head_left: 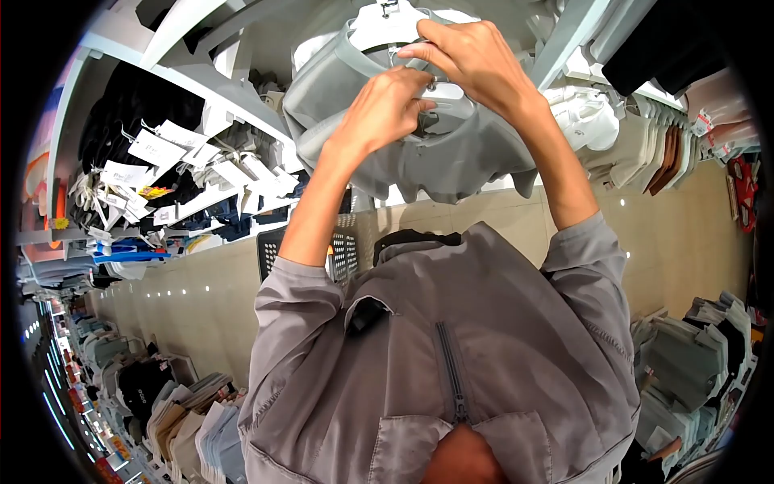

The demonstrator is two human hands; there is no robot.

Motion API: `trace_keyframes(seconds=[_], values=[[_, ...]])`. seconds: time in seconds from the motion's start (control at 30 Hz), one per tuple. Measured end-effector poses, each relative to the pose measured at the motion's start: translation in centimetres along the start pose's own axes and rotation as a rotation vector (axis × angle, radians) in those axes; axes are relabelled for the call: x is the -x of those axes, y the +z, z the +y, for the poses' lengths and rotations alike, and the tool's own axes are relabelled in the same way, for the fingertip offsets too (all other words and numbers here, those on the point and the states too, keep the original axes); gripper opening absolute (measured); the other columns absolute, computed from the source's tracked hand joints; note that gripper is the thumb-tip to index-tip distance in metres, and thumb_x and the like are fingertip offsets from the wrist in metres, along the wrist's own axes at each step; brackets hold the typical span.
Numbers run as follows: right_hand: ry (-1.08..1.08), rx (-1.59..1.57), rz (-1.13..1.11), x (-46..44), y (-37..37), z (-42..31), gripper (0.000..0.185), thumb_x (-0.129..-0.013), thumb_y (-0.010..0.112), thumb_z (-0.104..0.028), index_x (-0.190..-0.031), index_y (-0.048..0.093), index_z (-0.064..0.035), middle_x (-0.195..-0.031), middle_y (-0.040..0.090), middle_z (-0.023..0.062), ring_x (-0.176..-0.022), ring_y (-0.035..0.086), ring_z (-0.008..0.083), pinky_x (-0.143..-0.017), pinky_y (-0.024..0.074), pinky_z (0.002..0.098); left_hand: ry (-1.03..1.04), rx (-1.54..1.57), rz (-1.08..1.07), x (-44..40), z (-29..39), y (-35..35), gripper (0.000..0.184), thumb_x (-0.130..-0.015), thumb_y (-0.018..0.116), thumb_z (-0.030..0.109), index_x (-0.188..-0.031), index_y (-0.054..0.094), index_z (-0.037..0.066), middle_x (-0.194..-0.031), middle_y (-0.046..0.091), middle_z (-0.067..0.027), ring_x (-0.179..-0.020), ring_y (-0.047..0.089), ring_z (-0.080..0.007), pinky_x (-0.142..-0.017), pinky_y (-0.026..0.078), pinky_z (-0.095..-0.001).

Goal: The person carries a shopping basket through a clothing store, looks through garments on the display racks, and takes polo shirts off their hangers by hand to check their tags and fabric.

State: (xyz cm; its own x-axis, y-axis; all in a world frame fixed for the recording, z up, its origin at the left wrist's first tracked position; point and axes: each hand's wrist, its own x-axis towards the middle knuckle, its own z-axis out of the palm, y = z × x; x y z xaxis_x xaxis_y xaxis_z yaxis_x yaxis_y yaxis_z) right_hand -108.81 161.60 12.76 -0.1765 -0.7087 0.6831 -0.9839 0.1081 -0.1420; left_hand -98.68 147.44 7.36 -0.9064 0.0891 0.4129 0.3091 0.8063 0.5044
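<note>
At the top of the head view, a grey garment (484, 153) hangs on a white hanger (448, 90). My left hand (380, 109) is closed at the hanger's neck, its fingertips pressed together around it. Just above and to the right, my right hand (477, 60) is bent inward with its thumb and fingers in a pinch. What lies between those fingers is too small to make out. Behind both hands, a second grey garment (318, 93) hangs on another white hanger (383, 24). The hands partly cover the front hanger's hook.
White rack rails (218, 93) run along the left, with dark clothes and white tags (153, 149). A dark perforated basket (345, 254) stands below my left forearm. White garments (582, 117) hang at the right. Clothes racks (685, 355) flank the tiled floor (193, 294).
</note>
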Motion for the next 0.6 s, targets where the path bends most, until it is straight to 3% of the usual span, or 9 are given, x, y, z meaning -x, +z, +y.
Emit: trace_keyframes(seconds=[0.03, 0.1, 0.13, 0.17, 0.2, 0.3, 0.37, 0.43, 0.6], values=[[0.009, -0.002, 0.003, 0.0, 0.2, 0.0, 0.025, -0.083, 0.064, -0.025, -0.071, 0.054, -0.0047, -0.053, 0.056, 0.0101, -0.047, 0.052, 0.0297, -0.045, 0.0387, 0.0372, -0.004, -0.005, -0.002, 0.0, -0.1, 0.0, 0.032, -0.074, 0.070, 0.006, -0.104, 0.062, -0.004, -0.097, 0.064, -0.0219, -0.088, 0.061, -0.0375, -0.077, 0.049, -0.0398], [0.101, -0.170, 0.017, 0.0, 0.3, -0.3, 0.028, -0.086, 0.063, -0.026, -0.074, 0.055, -0.0020, -0.054, 0.050, 0.0098, -0.046, 0.041, 0.0247, -0.047, 0.0353, 0.0346, 0.024, -0.021, 0.023, 0.0, -0.4, 0.3, 0.032, -0.074, 0.069, 0.005, -0.103, 0.062, -0.005, -0.097, 0.064, -0.0221, -0.084, 0.062, -0.0367, -0.075, 0.049, -0.0395], [0.438, -0.167, -0.309, -0.5, -1.3, -1.0, 0.040, -0.078, 0.067, -0.029, -0.110, 0.058, -0.0068, -0.097, 0.062, 0.0242, -0.093, 0.060, 0.0322, -0.082, 0.0447, 0.0391, 0.052, -0.038, 0.062, 0.0, -0.6, 0.3, 0.031, -0.074, 0.069, 0.004, -0.103, 0.062, -0.005, -0.097, 0.064, -0.0224, -0.080, 0.062, -0.0359, -0.073, 0.049, -0.0391], [0.445, -0.167, -0.308, -0.2, -1.0, -0.8, 0.040, -0.078, 0.067, -0.029, -0.110, 0.058, -0.0068, -0.097, 0.062, 0.0242, -0.093, 0.060, 0.0322, -0.082, 0.0447, 0.0391, 0.053, -0.035, 0.055, 0.0, -0.8, 0.2, 0.031, -0.074, 0.069, 0.004, -0.103, 0.062, -0.005, -0.097, 0.064, -0.0224, -0.080, 0.062, -0.0359, -0.073, 0.049, -0.0391], [0.254, -0.118, 0.072, 0.2, -0.3, -0.4, 0.036, -0.078, 0.066, -0.027, -0.105, 0.059, -0.0038, -0.085, 0.060, 0.0230, -0.080, 0.060, 0.0336, -0.071, 0.0445, 0.0415, 0.029, -0.023, 0.045, -0.2, -0.8, -0.2, 0.032, -0.074, 0.070, 0.005, -0.103, 0.062, -0.006, -0.096, 0.064, -0.0226, -0.077, 0.062, -0.0350, -0.070, 0.048, -0.0387], [0.187, -0.119, 0.584, 2.8, 1.5, -1.7, 0.022, -0.087, 0.062, -0.024, -0.084, 0.062, -0.0026, -0.055, 0.054, 0.0066, -0.047, 0.047, 0.0170, -0.048, 0.0375, 0.0306, -0.022, -0.026, 0.076, -0.3, -1.2, -1.1, 0.034, -0.075, 0.072, 0.010, -0.103, 0.062, -0.007, -0.096, 0.065, -0.0223, -0.070, 0.061, -0.0327, -0.066, 0.048, -0.0374], [0.688, -0.386, 0.456, 6.0, 1.5, -3.5, 0.020, -0.087, 0.060, -0.024, -0.093, 0.064, -0.0055, -0.053, 0.058, 0.0096, -0.046, 0.054, 0.0217, -0.050, 0.0426, 0.0326, -0.155, -0.029, 0.050, -0.4, -0.9, -2.3, 0.037, -0.076, 0.073, 0.015, -0.105, 0.063, -0.005, -0.095, 0.067, -0.0210, -0.068, 0.061, -0.0299, -0.065, 0.048, -0.0365], [0.882, -0.514, 0.117, 8.7, 4.0, -4.8, 0.022, -0.088, 0.055, -0.020, -0.102, 0.063, -0.0037, -0.054, 0.059, 0.0106, -0.048, 0.057, 0.0247, -0.057, 0.0456, 0.0342, -0.121, -0.073, 0.099, -0.4, -1.4, -2.3, 0.039, -0.076, 0.074, 0.018, -0.106, 0.064, -0.004, -0.095, 0.067, -0.0201, -0.062, 0.059, -0.0259, -0.061, 0.047, -0.0346], [1.002, -0.559, -0.056, 9.8, 7.7, -5.7, 0.032, -0.089, 0.050, -0.018, -0.113, 0.056, 0.0035, -0.052, 0.058, 0.0129, -0.051, 0.060, 0.0268, -0.065, 0.0471, 0.0373, -0.053, -0.080, 0.116, -0.5, 1.0, -2.2, 0.039, -0.077, 0.074, 0.018, -0.106, 0.063, -0.004, -0.097, 0.067, -0.0206, -0.059, 0.058, -0.0238, -0.057, 0.047, -0.0335]])
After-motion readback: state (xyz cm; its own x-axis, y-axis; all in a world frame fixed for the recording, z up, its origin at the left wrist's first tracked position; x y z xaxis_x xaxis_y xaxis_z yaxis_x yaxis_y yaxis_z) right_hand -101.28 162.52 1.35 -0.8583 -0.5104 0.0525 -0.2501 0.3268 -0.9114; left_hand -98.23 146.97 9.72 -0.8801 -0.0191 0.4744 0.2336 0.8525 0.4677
